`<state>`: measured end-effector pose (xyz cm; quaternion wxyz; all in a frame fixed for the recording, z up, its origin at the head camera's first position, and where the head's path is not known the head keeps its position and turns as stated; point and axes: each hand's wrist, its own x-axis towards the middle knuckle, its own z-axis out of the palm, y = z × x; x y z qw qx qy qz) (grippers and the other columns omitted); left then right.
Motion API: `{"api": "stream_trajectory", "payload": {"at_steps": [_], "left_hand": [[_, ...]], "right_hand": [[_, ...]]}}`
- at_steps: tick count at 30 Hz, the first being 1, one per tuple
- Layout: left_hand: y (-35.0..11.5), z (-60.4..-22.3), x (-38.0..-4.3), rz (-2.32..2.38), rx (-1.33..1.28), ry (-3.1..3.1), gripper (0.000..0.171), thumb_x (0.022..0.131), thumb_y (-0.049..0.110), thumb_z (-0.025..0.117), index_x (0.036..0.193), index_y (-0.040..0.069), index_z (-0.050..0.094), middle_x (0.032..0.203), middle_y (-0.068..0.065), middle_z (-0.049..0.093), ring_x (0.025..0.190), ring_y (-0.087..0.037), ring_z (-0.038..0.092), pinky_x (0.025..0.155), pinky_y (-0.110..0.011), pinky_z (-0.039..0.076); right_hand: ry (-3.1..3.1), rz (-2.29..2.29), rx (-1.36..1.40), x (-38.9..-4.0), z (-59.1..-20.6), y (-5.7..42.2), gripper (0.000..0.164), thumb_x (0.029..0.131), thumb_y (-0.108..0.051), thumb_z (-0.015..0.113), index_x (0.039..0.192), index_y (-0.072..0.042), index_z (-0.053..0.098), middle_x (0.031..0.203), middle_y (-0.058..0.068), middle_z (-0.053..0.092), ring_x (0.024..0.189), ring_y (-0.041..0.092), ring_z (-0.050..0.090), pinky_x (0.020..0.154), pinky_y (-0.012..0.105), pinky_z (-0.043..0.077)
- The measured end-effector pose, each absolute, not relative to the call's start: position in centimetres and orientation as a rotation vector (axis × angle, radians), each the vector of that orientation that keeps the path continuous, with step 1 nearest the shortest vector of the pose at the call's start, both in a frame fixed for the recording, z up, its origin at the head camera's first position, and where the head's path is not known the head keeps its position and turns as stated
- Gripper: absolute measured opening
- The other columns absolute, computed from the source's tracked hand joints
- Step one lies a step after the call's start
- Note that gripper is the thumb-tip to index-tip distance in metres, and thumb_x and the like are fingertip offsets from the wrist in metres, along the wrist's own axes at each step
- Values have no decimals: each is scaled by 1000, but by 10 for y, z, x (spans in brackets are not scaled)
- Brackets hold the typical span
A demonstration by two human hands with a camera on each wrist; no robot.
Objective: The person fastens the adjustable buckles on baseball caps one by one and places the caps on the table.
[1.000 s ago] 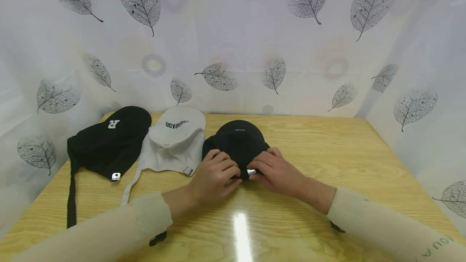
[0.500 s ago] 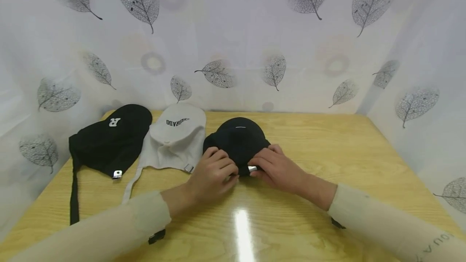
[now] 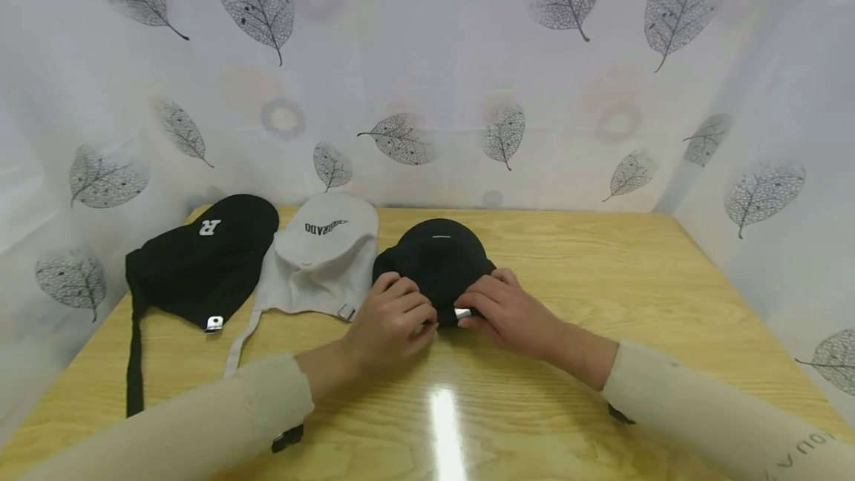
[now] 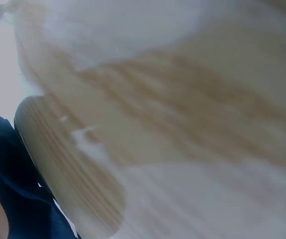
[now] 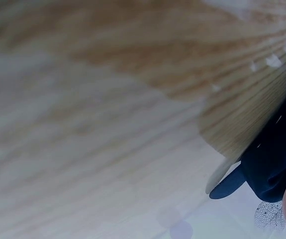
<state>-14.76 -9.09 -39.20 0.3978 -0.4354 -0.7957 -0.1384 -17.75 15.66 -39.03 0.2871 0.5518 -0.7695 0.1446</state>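
Note:
A black cap [image 3: 437, 262] with a small white line on its front lies at the middle of the table, brim toward the back. My left hand [image 3: 395, 315] pinches its near edge from the left, fingers curled. From the right, my right hand [image 3: 509, 314] pinches the same edge beside a silver buckle [image 3: 462, 313]. The fingertips of the two hands are a short gap apart. In the left wrist view the dark cap [image 4: 18, 189] shows at the lower left. In the right wrist view the cap [image 5: 272, 164] is at the right edge, partly cut off.
Left of the black cap lies a light grey cap [image 3: 327, 232] with dark lettering, its strap trailing forward. Farther left is another black cap [image 3: 207, 266] with a white R and a long strap. They lie on a wooden table [image 3: 601, 273] before a leaf-print curtain [image 3: 427, 80].
The head view has shifted slightly up and down. Both hands keep their hold on the black cap's near edge, with hardly any movement.

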Motion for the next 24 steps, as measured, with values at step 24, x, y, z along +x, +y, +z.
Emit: {"api": "stream_trajectory", "payload": {"at_steps": [24], "left_hand": [[-91,-393,-146,-265,-1078,-1981,8,76,18,79,74,20,71,76,9,69,79,-14,58,80,-34,44]], "right_hand": [[-1985,440,1490,-176,-390,154,32,102,-37,52,104,-9,68,101,-2,64,91,15,60,83,35,39]]}}
